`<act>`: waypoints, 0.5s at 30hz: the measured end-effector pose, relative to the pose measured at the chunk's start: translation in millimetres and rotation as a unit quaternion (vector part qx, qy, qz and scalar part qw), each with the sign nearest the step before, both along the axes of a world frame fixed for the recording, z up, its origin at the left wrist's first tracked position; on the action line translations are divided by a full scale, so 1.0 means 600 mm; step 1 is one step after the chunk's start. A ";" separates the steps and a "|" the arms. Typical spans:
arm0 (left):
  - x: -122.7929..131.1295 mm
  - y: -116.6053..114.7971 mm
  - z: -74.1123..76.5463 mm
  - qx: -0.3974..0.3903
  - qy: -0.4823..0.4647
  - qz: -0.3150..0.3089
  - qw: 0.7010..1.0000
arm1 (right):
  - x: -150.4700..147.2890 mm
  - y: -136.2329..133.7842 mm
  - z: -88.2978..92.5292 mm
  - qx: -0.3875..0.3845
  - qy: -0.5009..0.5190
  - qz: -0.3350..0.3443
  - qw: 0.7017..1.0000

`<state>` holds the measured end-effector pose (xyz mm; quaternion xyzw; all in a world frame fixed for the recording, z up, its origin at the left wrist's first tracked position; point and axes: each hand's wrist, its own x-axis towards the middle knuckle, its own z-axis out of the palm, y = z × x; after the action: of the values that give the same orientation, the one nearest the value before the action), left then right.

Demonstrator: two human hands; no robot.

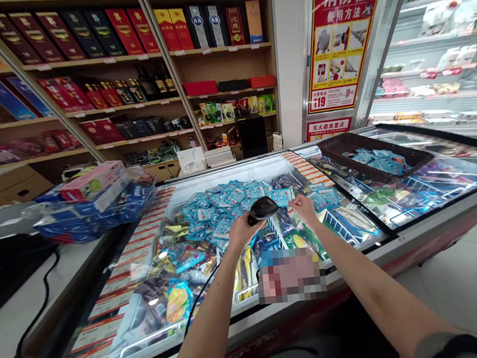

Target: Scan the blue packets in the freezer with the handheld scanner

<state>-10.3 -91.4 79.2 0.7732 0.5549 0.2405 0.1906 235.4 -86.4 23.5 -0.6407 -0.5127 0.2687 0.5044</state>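
Note:
A black handheld barcode scanner [262, 209] with a cable is gripped in my left hand [242, 230], its head turned to the right. My right hand [304, 209] is closed, thumb and fingers pinching the edge of a small blue packet [281, 197] just beside the scanner. To the left, a heap of similar blue packets [212, 212] is spread over the glass lid of a chest freezer [238, 170]. Several more blue packets [325, 199] lie on the glass right of my right hand. Frozen goods in wire baskets show through the lid beneath my hands.
A dark brown tray [332, 146] holding more blue packets sits on the freezer's right part. Plastic-wrapped boxes [93, 201] are stacked at the left by a counter. Shelves of boxed bottles [98, 32] line the back wall, and a lit display fridge [440, 41] is at the right.

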 end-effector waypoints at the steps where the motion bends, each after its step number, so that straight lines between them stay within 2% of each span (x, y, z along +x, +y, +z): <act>1: 0.000 0.000 0.000 0.000 0.000 -0.001 1.000 | 0.000 0.000 0.000 0.000 0.000 -0.001 1.000; 15: 0.001 0.001 -0.001 -0.004 -0.002 -0.011 1.000 | 0.004 0.015 -0.025 0.033 0.037 0.010 0.999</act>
<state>-9.5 -91.1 78.4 0.7782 0.5469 0.2373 0.1975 237.8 -77.4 8.4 -0.6084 -0.5084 0.2805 0.5410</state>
